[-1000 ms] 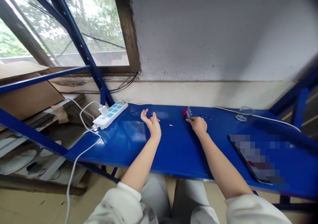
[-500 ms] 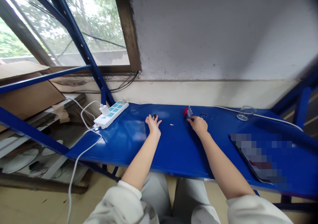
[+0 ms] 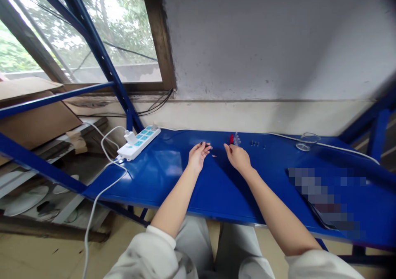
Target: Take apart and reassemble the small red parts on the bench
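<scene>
Over the middle of the blue table point(image 3: 173, 192), my left hand point(image 3: 196, 157) pinches a small dark piece point(image 3: 207, 145) too small to name. My right hand point(image 3: 239, 157) is to the right of it, thumb and fingers closed together. Whatever they hold, if anything, is too small to make out. Just beyond that hand stand a small red object point(image 3: 231, 139) and a clear plastic piece point(image 3: 236, 139), both partly hidden. A tiny pale scrap point(image 3: 214, 155) lies between the hands. Several small clear or dark bits point(image 3: 255, 143) sit to the right.
A white power strip point(image 3: 139, 142) with a plugged-in charger lies at the table's left end. At the back right stands a clear cup point(image 3: 303, 146) beside a white cable point(image 3: 346, 150). A blurred-out flat device point(image 3: 321, 205) lies at right. Blue frame bars point(image 3: 119, 93) rise at left.
My left hand has turned and moved right, its spread fingers now drawn together round the dark piece. My right hand has shifted left and nearer, away from the red object and clear plastic piece.
</scene>
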Motion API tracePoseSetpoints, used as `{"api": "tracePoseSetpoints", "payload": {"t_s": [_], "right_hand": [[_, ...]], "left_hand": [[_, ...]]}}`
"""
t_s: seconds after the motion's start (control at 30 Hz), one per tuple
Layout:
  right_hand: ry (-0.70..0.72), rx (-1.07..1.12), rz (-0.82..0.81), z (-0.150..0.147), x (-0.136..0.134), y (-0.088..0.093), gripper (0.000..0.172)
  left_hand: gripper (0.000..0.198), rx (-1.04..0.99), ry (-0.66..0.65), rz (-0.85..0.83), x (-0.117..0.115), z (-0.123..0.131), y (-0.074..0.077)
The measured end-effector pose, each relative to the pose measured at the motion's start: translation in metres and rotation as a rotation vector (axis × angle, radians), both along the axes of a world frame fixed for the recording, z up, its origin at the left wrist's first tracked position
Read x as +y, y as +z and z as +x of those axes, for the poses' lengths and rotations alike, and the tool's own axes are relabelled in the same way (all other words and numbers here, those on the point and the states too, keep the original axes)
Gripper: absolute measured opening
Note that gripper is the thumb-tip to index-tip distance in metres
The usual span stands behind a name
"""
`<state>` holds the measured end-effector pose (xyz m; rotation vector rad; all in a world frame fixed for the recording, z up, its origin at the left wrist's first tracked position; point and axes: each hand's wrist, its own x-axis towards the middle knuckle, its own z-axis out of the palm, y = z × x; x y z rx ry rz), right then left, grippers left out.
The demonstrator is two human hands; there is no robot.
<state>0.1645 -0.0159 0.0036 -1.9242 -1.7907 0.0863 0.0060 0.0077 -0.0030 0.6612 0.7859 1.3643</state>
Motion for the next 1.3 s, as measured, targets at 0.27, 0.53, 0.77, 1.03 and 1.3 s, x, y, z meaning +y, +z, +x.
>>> {"api": "tracePoseSetpoints", "payload": {"t_s": [0.27,0.53,0.77,1.03,1.3], "right_hand": [[0.351,0.557,0.079,-0.016,-0.003,-0.008,0.051],[0.43,0.72,0.022,-0.02,-0.002,-0.006,0.044],[0.368,0.55,0.146,-0.016,0.0,-0.008,0.038],[0.314,0.242,0.338,-0.013,-0.005,-0.003,0.029],[0.372,-0.061,0.585,-0.007,-0.005,0.007,0.026]], "left_hand": [[0.027,0.139,-0.251,0.129,-0.007,0.004,0.002],[0.032,0.164,-0.22,0.193,-0.007,0.004,0.001],[0.032,0.204,-0.191,0.241,-0.01,0.006,0.002],[0.032,0.213,-0.183,0.248,-0.011,0.007,0.002],[0.033,0.159,-0.2,0.26,-0.011,0.007,0.004]]}}
